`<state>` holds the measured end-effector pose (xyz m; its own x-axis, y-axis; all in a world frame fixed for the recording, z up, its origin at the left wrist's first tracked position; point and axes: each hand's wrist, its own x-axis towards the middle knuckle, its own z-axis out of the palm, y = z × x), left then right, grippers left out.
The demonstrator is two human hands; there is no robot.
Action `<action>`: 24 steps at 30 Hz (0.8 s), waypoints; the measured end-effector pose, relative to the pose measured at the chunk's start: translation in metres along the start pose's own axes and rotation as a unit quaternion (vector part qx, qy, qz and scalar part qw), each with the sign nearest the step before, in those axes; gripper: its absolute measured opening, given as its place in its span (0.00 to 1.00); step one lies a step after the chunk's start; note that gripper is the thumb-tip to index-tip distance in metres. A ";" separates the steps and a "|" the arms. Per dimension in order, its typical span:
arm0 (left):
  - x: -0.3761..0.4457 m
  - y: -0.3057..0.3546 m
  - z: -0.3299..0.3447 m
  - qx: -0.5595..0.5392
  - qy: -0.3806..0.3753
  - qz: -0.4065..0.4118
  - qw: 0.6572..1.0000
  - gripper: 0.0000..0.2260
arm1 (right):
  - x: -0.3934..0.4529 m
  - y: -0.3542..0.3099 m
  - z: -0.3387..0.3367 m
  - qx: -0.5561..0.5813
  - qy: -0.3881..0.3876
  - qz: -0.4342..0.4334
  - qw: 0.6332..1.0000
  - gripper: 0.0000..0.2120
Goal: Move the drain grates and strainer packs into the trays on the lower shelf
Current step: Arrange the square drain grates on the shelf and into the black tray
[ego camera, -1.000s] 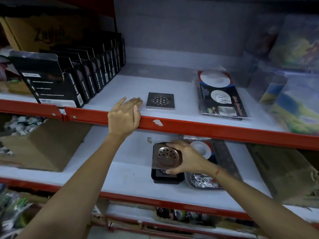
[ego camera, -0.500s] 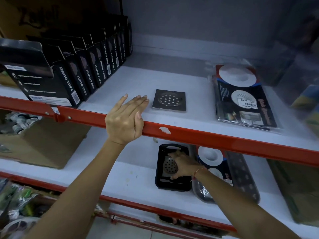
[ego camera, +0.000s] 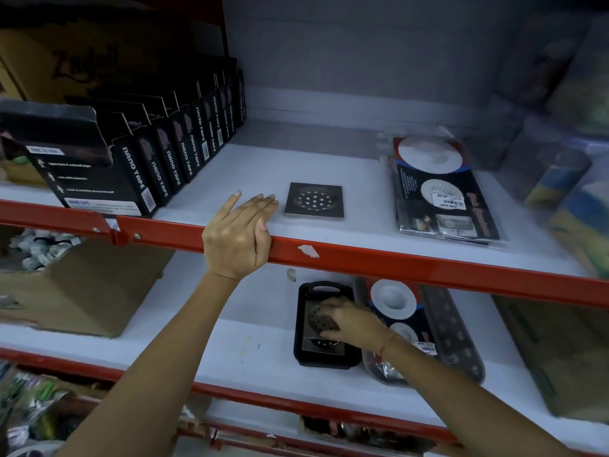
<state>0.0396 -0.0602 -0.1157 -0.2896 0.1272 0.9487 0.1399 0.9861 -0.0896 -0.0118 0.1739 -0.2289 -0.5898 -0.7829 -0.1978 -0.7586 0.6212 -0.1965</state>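
Fingers (ego camera: 329,333) curled — seemingly — on grate (ego camera: 318,319)

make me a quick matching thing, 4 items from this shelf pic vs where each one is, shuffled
Items:
1. square drain grate
2. black tray
3. nano tape boxes
4. left hand

Places:
A. lower shelf, under the right hand
B. upper shelf, far left
C. on the red shelf rail
D. upper shelf, middle, lying flat

Pairs: 1-D, 2-A, 3-B, 4-C
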 end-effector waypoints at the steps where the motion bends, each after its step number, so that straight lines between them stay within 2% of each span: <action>1: 0.002 0.001 -0.002 -0.001 -0.004 -0.002 1.000 0.21 | -0.011 -0.006 -0.011 0.003 0.029 -0.011 1.000 0.22; 7: 0.003 0.004 -0.006 0.003 -0.029 -0.021 0.999 0.19 | -0.067 -0.044 -0.081 0.088 0.175 -0.079 0.977 0.15; 12: 0.005 0.008 -0.012 -0.003 -0.047 -0.035 0.998 0.18 | -0.093 -0.068 -0.141 0.176 0.290 -0.133 0.931 0.07; 16: 0.006 0.008 -0.013 -0.002 -0.043 -0.034 0.998 0.18 | -0.083 -0.071 -0.180 0.242 0.350 -0.136 0.894 0.06; 19: 0.005 0.007 -0.011 0.001 -0.032 -0.033 0.999 0.18 | -0.057 -0.062 -0.201 0.247 0.354 -0.112 0.895 0.07; 21: 0.005 0.006 -0.010 0.002 -0.023 -0.031 0.999 0.18 | -0.035 -0.053 -0.213 0.230 0.323 -0.083 0.914 0.10; 24: 0.003 0.005 -0.007 0.002 -0.011 -0.021 1.000 0.18 | -0.002 -0.039 -0.226 0.144 0.187 -0.011 0.972 0.28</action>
<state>0.0462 -0.0555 -0.1107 -0.3158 0.0874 0.9448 0.1226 0.9912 -0.0507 -0.0435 0.1436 -0.0040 -0.6750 -0.7199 0.1614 -0.6948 0.5467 -0.4673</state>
